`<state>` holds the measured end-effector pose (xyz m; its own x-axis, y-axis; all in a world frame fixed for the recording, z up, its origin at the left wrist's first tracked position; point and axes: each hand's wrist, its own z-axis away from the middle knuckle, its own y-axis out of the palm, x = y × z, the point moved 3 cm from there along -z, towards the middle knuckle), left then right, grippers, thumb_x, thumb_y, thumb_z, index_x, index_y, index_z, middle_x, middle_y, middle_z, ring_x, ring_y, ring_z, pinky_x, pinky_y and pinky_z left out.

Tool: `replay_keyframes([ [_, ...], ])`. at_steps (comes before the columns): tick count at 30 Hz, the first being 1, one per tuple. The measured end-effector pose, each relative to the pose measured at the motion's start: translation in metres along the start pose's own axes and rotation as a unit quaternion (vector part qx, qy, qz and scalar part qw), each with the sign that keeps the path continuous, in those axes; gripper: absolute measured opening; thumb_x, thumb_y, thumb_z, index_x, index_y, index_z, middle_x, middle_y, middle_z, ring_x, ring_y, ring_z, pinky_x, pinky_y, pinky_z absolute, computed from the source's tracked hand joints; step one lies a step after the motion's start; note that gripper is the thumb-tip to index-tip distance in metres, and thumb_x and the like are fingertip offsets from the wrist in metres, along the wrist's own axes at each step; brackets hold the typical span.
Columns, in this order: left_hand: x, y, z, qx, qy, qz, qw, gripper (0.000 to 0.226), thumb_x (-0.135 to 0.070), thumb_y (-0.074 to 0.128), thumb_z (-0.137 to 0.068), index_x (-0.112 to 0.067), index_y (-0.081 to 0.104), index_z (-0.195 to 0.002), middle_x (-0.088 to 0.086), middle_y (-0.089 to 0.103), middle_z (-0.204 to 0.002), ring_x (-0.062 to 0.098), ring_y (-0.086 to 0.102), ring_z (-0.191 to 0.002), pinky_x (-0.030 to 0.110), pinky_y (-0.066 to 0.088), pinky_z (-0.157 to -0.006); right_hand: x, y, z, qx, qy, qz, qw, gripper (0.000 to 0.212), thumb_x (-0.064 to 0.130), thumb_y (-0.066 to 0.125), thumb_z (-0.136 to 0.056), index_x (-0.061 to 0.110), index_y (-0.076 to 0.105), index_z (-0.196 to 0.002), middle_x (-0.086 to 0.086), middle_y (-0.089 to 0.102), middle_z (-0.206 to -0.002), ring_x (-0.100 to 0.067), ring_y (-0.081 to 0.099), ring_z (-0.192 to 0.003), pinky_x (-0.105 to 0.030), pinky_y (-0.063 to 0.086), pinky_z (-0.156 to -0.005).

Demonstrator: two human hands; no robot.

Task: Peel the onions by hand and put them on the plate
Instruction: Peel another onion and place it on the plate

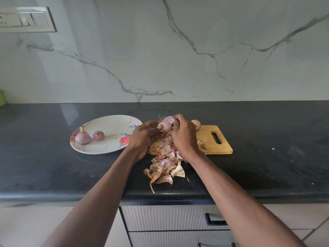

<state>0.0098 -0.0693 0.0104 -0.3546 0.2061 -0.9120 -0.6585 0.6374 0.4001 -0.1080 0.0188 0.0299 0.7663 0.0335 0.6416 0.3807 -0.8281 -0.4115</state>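
My left hand [144, 134] grips a pale purple onion [165, 126] above the left end of the wooden cutting board [213, 141]. My right hand [183, 134] pinches a flap of skin [168, 119] at the onion's top. Two peeled purple onions [82, 137] [99, 135] lie on the left part of the white flowered plate [110, 125]. One unpeeled brownish onion [196, 124] sits at the board's far edge, partly hidden behind my right hand.
A heap of dry onion peels [165, 166] spreads from the board toward the front edge of the black counter [267, 166]. A marble wall stands behind, with a switch panel [25, 19] at the upper left. Drawers [178, 220] are below.
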Motion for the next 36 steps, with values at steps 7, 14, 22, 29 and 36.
replay_keyframes([
  [7,-0.002,0.002,0.001,0.009,0.008,0.002,1.000,0.035,-0.004,0.073,-0.076,0.003,0.067,-0.110,0.020,0.074,-0.106,0.027,0.074,-0.093,0.040,0.058,-0.093,0.005,-0.001,0.000,0.030,-0.012,-0.044,0.999,0.014,0.015,0.066,-0.094,0.009,0.071,-0.106,-0.003,0.071,-0.100,-0.012,0.064,-0.089,-0.019,0.052,-0.072],
  [14,-0.001,0.003,0.003,0.011,-0.013,-0.016,1.000,0.039,-0.003,0.074,-0.078,0.006,0.066,-0.115,0.023,0.072,-0.112,0.031,0.073,-0.099,0.040,0.060,-0.090,0.005,-0.002,0.000,0.031,0.031,-0.039,0.998,0.016,0.013,0.057,-0.099,0.008,0.071,-0.102,-0.001,0.070,-0.092,-0.012,0.063,-0.083,-0.018,0.049,-0.065],
  [22,-0.002,0.004,0.003,0.001,-0.018,0.019,1.000,0.036,-0.005,0.064,-0.090,0.009,0.059,-0.122,0.026,0.069,-0.120,0.035,0.070,-0.108,0.040,0.060,-0.091,-0.004,-0.010,-0.008,-0.028,0.118,-0.078,0.990,0.021,0.018,0.054,-0.102,0.004,0.068,-0.094,0.002,0.063,-0.079,0.001,0.055,-0.067,-0.006,0.039,-0.052],
  [29,-0.002,-0.006,-0.005,-0.080,-0.017,0.025,0.996,0.028,-0.009,0.050,-0.104,0.008,0.054,-0.125,0.032,0.066,-0.116,0.041,0.073,-0.095,0.041,0.063,-0.083,-0.002,0.003,0.001,0.047,0.031,0.028,0.998,0.038,-0.006,0.057,-0.087,0.006,0.065,-0.122,-0.010,0.068,-0.115,-0.021,0.065,-0.102,-0.031,0.056,-0.082],
  [36,-0.003,-0.004,-0.003,-0.066,-0.007,0.019,0.998,0.029,-0.013,0.052,-0.104,0.010,0.059,-0.119,0.026,0.071,-0.104,0.032,0.073,-0.082,0.033,0.061,-0.069,0.005,0.002,0.001,0.037,-0.010,-0.031,0.999,0.034,0.026,0.071,-0.091,0.006,0.070,-0.118,-0.008,0.071,-0.118,-0.017,0.066,-0.109,-0.030,0.054,-0.092],
])
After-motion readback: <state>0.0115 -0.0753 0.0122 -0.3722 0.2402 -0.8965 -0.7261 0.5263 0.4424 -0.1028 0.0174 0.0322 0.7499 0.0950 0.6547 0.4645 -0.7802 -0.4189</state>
